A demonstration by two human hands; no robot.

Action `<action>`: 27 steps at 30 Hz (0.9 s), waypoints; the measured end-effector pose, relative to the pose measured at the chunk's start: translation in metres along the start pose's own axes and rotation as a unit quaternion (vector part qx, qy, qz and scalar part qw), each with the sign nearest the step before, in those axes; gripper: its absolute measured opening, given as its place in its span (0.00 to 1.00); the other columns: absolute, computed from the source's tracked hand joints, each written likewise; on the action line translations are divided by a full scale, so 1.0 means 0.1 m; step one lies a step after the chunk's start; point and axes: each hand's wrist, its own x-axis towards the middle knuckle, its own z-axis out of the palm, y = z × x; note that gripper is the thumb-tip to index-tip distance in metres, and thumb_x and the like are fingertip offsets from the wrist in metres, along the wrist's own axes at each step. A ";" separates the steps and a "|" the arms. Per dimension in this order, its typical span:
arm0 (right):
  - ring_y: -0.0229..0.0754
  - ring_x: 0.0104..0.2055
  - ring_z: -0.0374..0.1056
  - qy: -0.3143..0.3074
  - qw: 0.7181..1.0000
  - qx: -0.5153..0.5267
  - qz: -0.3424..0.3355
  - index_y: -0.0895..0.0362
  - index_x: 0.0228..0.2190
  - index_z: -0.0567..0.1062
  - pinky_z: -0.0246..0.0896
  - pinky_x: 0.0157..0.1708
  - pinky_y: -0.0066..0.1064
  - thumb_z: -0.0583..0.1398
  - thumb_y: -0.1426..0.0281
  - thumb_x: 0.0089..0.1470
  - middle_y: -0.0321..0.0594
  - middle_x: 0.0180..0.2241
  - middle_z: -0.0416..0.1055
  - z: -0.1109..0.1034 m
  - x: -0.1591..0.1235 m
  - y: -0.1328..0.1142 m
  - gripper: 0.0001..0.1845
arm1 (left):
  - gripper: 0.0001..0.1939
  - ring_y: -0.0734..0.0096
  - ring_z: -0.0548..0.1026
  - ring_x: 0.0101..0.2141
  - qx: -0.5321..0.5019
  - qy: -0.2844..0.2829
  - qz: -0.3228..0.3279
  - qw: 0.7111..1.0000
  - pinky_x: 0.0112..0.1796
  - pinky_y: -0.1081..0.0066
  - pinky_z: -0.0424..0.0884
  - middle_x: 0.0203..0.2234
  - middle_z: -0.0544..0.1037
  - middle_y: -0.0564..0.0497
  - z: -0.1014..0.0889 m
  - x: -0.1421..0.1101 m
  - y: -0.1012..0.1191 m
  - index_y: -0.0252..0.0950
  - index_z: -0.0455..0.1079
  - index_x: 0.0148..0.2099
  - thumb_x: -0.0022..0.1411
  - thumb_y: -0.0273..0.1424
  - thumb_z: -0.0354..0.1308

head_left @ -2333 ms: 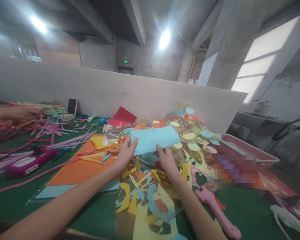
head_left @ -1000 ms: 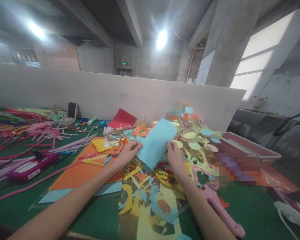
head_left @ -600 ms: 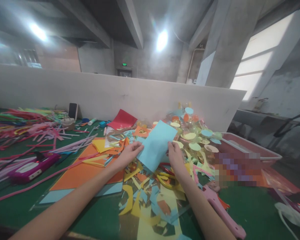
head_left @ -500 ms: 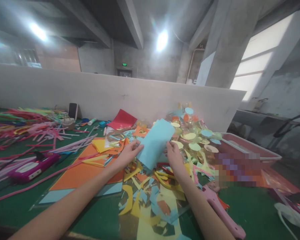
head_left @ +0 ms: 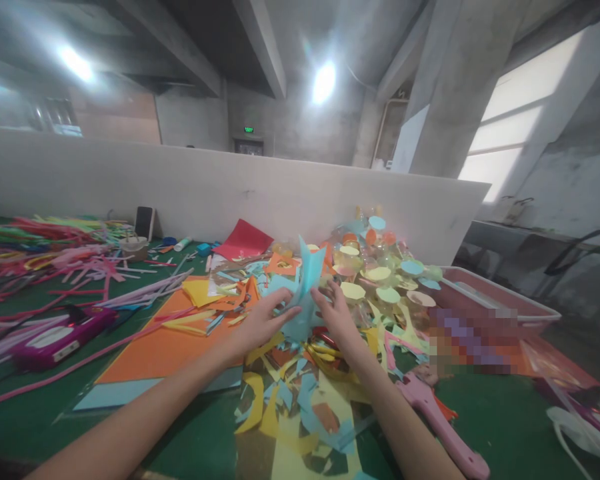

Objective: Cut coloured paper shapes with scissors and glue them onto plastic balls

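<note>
A light blue sheet of paper (head_left: 306, 287) is held upright and bent lengthwise between both hands, above a heap of coloured paper scraps (head_left: 300, 400). My left hand (head_left: 263, 321) pinches its left side with fingers and thumb. On the right side my right hand (head_left: 334, 315) presses the sheet inward, fingers closed on its edge. Yellow-handled scissors (head_left: 325, 352) lie just under the hands.
An orange sheet (head_left: 155, 340) covers the green table (head_left: 35, 407) at left. Clear bottles with coloured round caps (head_left: 380, 273) crowd behind the hands. A pink glue gun (head_left: 440, 420) lies at right, a pink bin (head_left: 495, 303) beyond it. Pink strips (head_left: 55, 267) and a magenta tool (head_left: 55, 333) lie far left.
The blue sheet was flat and stretched between my hands; my hands have come closer together and the sheet now folds up on edge between them.
</note>
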 end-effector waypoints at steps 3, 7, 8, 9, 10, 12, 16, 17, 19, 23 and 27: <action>0.51 0.52 0.69 0.002 1.000 0.011 -0.003 0.57 0.58 0.60 0.69 0.42 0.34 0.64 0.51 0.44 0.54 0.56 0.66 -0.01 -0.02 -0.04 0.44 | 0.14 0.69 0.65 0.33 0.024 -0.034 0.055 0.998 0.37 0.70 0.63 0.31 0.67 0.52 0.03 -0.03 0.05 0.39 0.59 0.30 0.65 0.41 0.51; 0.48 0.48 0.71 -0.008 0.999 0.011 -0.050 0.56 0.49 0.67 0.67 0.41 0.33 0.62 0.54 0.47 0.49 0.48 0.73 -0.02 -0.05 -0.09 0.31 | 0.12 0.68 0.68 0.34 0.033 -0.069 0.087 0.993 0.37 0.70 0.64 0.33 0.69 0.50 0.05 -0.06 0.08 0.39 0.63 0.31 0.65 0.39 0.52; 0.48 0.46 0.71 -0.004 0.998 0.001 -0.065 0.56 0.46 0.68 0.67 0.40 0.33 0.61 0.55 0.48 0.47 0.46 0.74 -0.03 -0.06 -0.10 0.26 | 0.12 0.69 0.68 0.34 0.033 -0.073 0.088 0.993 0.37 0.70 0.64 0.33 0.69 0.50 0.05 -0.06 0.08 0.39 0.63 0.31 0.65 0.39 0.52; 0.47 0.44 0.71 0.007 0.997 -0.012 -0.077 0.55 0.43 0.69 0.66 0.40 0.33 0.59 0.57 0.49 0.44 0.43 0.75 -0.04 -0.06 -0.11 0.21 | 0.11 0.69 0.68 0.34 0.032 -0.073 0.087 0.993 0.37 0.71 0.64 0.33 0.69 0.50 0.05 -0.07 0.09 0.39 0.64 0.32 0.65 0.38 0.52; 0.47 0.41 0.70 0.027 0.996 -0.028 -0.082 0.55 0.39 0.70 0.65 0.38 0.33 0.58 0.58 0.49 0.42 0.39 0.76 -0.05 -0.06 -0.12 0.18 | 0.10 0.69 0.68 0.34 0.031 -0.071 0.082 0.994 0.37 0.71 0.64 0.33 0.70 0.51 0.04 -0.07 0.10 0.39 0.64 0.33 0.66 0.38 0.51; 0.46 0.36 0.68 0.078 0.993 -0.058 -0.073 0.55 0.34 0.70 0.63 0.35 0.32 0.56 0.61 0.49 0.40 0.34 0.75 -0.09 -0.06 -0.14 0.12 | 0.09 0.69 0.69 0.34 0.032 -0.056 0.061 0.996 0.38 0.71 0.65 0.33 0.70 0.51 0.02 -0.07 0.10 0.39 0.65 0.36 0.66 0.38 0.49; 0.44 0.32 0.66 0.145 0.986 -0.064 -0.053 0.55 0.33 0.69 0.60 0.30 0.32 0.53 0.63 0.49 0.40 0.32 0.73 -0.17 -0.05 -0.17 0.12 | 0.10 0.68 0.69 0.35 0.029 -0.004 0.000 1.000 0.39 0.69 0.65 0.32 0.70 0.53 -0.04 -0.03 0.06 0.40 0.65 0.37 0.65 0.39 0.48; 0.45 0.33 0.66 0.153 0.985 -0.061 -0.056 0.55 0.34 0.69 0.61 0.31 0.32 0.52 0.63 0.49 0.40 0.33 0.73 -0.18 -0.05 -0.18 0.12 | 0.10 0.67 0.68 0.35 0.024 0.009 -0.018 1.000 0.39 0.69 0.65 0.31 0.70 0.53 -0.06 -0.02 0.03 0.40 0.65 0.36 0.64 0.40 0.50; 0.45 0.35 0.67 0.162 0.983 -0.056 -0.061 0.55 0.38 0.69 0.62 0.33 0.32 0.53 0.63 0.48 0.41 0.36 0.74 -0.20 -0.05 -0.19 0.15 | 0.10 0.67 0.68 0.34 0.006 0.031 -0.058 0.998 0.37 0.69 0.65 0.29 0.70 0.54 -0.08 0.02 -0.02 0.40 0.65 0.34 0.60 0.40 0.53; 0.49 0.41 0.69 0.152 0.985 -0.063 -0.045 0.55 0.43 0.69 0.64 0.37 0.35 0.54 0.64 0.48 0.45 0.42 0.74 -0.20 -0.05 -0.20 0.19 | 0.10 0.69 0.67 0.31 -0.048 0.053 -0.104 0.992 0.33 0.70 0.65 0.28 0.68 0.56 -0.10 0.06 -0.12 0.40 0.63 0.34 0.57 0.40 0.56; 0.52 0.45 0.70 0.143 0.986 -0.075 -0.033 0.55 0.46 0.69 0.65 0.40 0.37 0.58 0.65 0.45 0.48 0.47 0.74 -0.19 -0.05 -0.20 0.23 | 0.13 0.70 0.68 0.33 -0.078 0.060 -0.110 0.989 0.34 0.70 0.65 0.32 0.68 0.54 -0.10 0.07 -0.15 0.40 0.61 0.40 0.58 0.41 0.56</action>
